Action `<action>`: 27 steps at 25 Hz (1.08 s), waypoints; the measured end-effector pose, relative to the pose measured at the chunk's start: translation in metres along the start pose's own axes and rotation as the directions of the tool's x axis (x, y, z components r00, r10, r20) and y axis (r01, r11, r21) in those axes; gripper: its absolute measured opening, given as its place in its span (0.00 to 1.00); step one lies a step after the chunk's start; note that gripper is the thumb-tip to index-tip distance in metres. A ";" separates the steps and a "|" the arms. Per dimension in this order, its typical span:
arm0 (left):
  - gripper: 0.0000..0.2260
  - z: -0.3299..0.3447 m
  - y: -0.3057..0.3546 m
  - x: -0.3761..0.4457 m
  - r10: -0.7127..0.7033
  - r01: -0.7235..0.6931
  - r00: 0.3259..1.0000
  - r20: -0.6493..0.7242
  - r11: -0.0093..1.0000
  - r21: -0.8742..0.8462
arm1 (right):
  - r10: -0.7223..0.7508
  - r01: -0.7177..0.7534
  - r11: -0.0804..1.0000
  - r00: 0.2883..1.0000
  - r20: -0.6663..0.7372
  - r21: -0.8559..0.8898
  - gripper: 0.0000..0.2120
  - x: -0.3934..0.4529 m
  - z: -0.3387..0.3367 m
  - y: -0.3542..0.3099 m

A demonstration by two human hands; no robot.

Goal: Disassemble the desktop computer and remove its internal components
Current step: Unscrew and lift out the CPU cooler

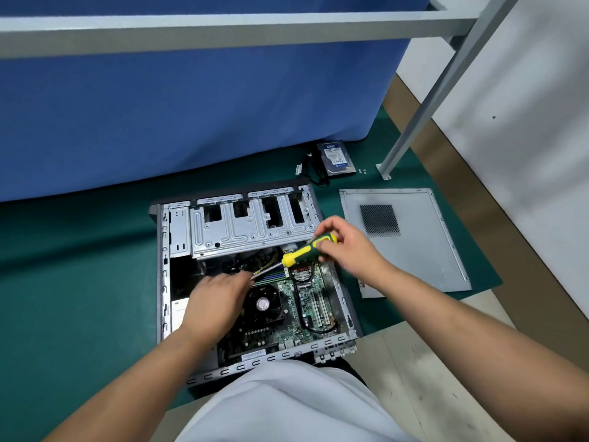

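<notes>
An open desktop case (162, 250) lies on its side on a green mat, its green motherboard (296, 317) and black CPU fan (264, 304) exposed. A silver drive cage (248, 228) fills the case's far half. My right hand (342, 247) grips the yellow-and-green handle of a screwdriver (306, 250), whose shaft slants down to the left into the case. Above the fan, my left hand (220, 301) reaches into the case, its fingertips pinching the shaft near the tip. The tip itself is hidden by my fingers.
The removed grey side panel (414, 247) lies right of the case. A hard drive (336, 157) with black cables (310, 170) and a few loose screws (362, 171) sit behind it. A blue cloth wall (191, 116) and a metal frame leg (414, 129) border the mat.
</notes>
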State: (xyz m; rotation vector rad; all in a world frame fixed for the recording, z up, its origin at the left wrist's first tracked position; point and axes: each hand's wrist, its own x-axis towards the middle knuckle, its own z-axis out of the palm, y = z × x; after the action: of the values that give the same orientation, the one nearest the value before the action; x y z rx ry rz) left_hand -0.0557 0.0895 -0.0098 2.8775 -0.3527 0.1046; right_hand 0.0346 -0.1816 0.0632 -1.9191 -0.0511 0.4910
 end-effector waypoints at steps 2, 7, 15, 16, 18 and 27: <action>0.17 0.001 0.007 -0.003 0.020 -0.020 1.000 0.025 1.000 0.012 | 0.116 -0.102 0.936 0.993 -0.023 0.337 0.09 0.002 0.014 -0.005; 0.10 0.008 0.010 -0.004 -0.021 0.029 0.992 0.121 0.998 -0.064 | 0.154 -0.114 0.923 0.985 -0.082 0.366 0.17 -0.002 0.045 -0.005; 0.14 -0.014 -0.027 -0.002 -0.211 0.197 0.977 -0.016 0.935 -0.295 | 0.017 -0.037 0.919 0.998 0.056 0.392 0.28 0.010 0.091 -0.012; 0.13 -0.018 -0.040 -0.004 -0.277 0.252 0.960 -0.038 0.916 -0.312 | 0.023 -0.039 0.961 0.998 0.064 0.275 0.27 0.010 0.097 -0.006; 0.12 -0.021 -0.059 -0.008 -0.390 0.348 0.919 -0.059 0.872 -0.344 | 0.030 -0.019 0.993 0.995 0.094 -0.116 0.17 0.009 0.110 0.010; 0.16 -0.007 -0.059 -0.005 -0.436 0.395 0.897 -0.074 0.864 -0.312 | -0.040 0.369 0.556 0.907 0.419 -0.745 0.20 0.037 0.165 0.041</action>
State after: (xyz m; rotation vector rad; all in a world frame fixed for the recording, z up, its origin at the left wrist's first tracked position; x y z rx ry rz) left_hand -0.0458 0.1481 -0.0168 2.5635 0.2673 0.1639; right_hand 0.0017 -0.0429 -0.0367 -2.6507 -0.8972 0.7294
